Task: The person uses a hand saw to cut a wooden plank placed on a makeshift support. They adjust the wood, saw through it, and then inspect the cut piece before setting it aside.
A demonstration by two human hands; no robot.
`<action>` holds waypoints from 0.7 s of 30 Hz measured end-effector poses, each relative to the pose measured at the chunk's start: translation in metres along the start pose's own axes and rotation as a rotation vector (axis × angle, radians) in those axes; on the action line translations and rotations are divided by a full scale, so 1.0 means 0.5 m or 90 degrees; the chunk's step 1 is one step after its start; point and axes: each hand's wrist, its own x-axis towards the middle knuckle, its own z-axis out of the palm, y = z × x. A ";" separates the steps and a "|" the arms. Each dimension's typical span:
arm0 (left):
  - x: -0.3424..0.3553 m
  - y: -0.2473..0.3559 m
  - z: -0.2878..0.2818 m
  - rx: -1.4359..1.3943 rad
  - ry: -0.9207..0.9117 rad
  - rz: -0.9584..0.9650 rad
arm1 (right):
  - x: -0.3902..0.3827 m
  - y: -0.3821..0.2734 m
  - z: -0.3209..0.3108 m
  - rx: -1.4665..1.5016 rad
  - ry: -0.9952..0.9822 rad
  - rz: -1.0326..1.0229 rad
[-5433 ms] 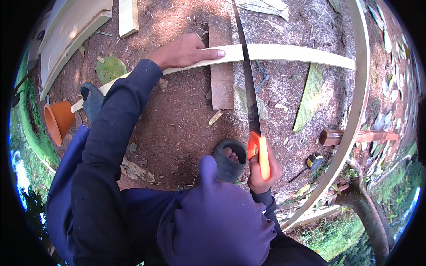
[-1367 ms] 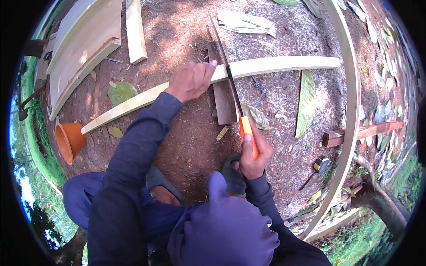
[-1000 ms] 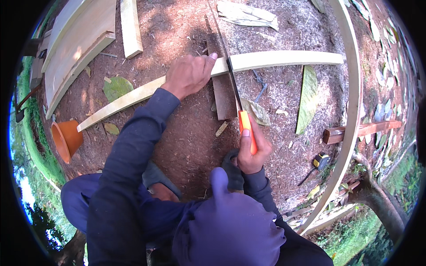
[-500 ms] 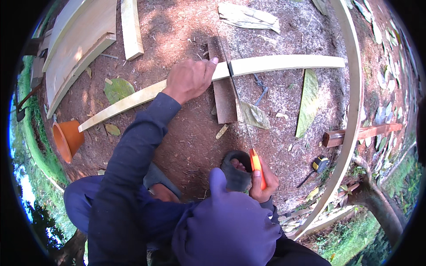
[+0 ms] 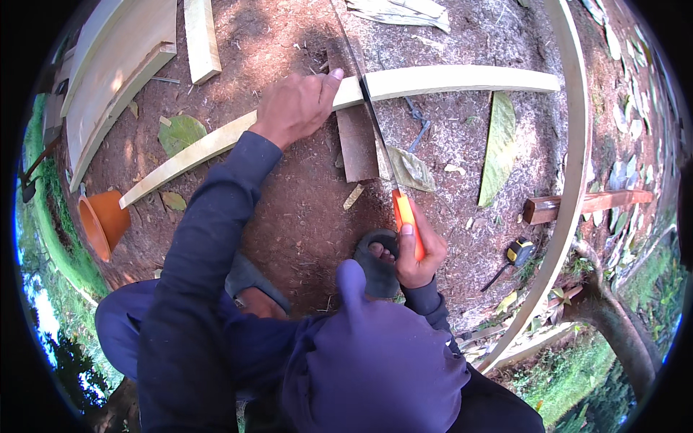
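A long pale wooden strip lies crosswise in front of me, resting over a brown piece of wood on the ground. My left hand is closed over the strip, pressing on it just left of the saw, thumb stretched along it. My right hand grips the orange and yellow handle of a handsaw. The saw's thin dark blade runs away from me across the strip, next to my left thumb. How deep the blade sits in the wood cannot be made out.
An orange pot lies tipped at the strip's left end. Pale boards stand at the far left. A long curved strip arcs along the right, near a reddish wood piece and a tape measure. Large leaves are scattered about.
My right hand and the saw have moved forward, away from me, with the blade sliding across the strip. My left hand keeps its hold. The whole view has shifted slightly.
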 end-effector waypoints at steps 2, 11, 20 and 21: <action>-0.004 -0.004 0.001 -0.001 0.017 -0.003 | -0.013 -0.006 -0.008 0.004 0.000 -0.014; 0.001 -0.011 0.002 -0.009 -0.015 -0.043 | 0.011 -0.033 -0.008 0.020 -0.038 0.043; 0.006 0.001 -0.008 -0.030 -0.030 -0.038 | -0.019 -0.008 -0.024 0.019 -0.012 0.045; 0.007 -0.005 -0.006 -0.038 -0.019 -0.030 | -0.016 -0.005 -0.025 0.012 -0.013 0.037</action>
